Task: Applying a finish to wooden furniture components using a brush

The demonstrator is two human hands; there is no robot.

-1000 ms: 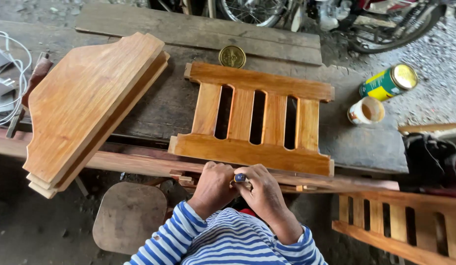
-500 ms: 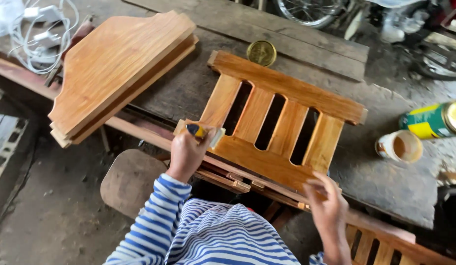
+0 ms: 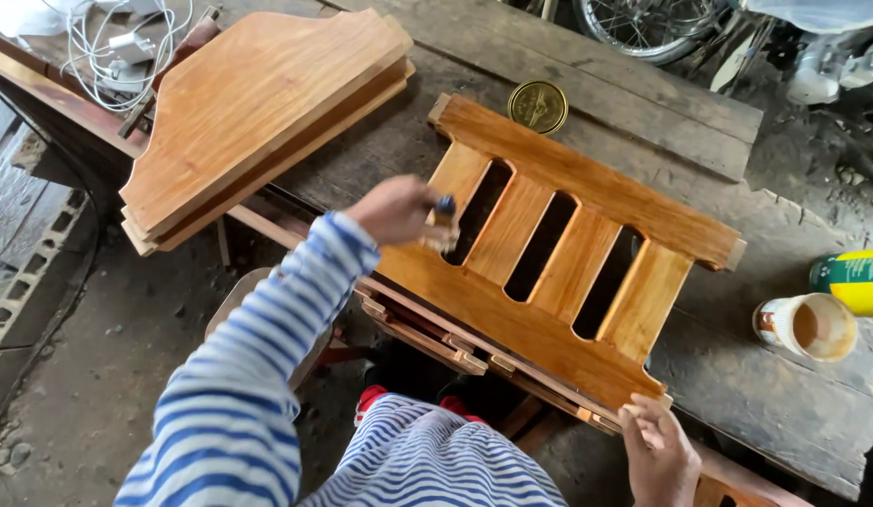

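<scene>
A varnished wooden slatted panel (image 3: 559, 272) lies on a worn plank workbench (image 3: 737, 376). My left hand (image 3: 399, 208) grips a small paintbrush (image 3: 444, 218) with a dark ferrule, pressed to the panel's left end by the first slat. My right hand (image 3: 657, 455) rests its fingers on the panel's near right corner. Both arms wear blue and white striped sleeves.
A stack of shaped wooden boards (image 3: 258, 113) lies at the left. A round gold tin lid (image 3: 538, 105) sits behind the panel. A small cup of brown varnish (image 3: 810, 326) and a yellow-green can (image 3: 854, 280) stand at the right. White cables (image 3: 113, 47), a stool (image 3: 258, 300), a wheel (image 3: 643, 28).
My left hand carried the brush up onto the panel's left end. My right hand stays at the near right corner. The view swung further left and closer.
</scene>
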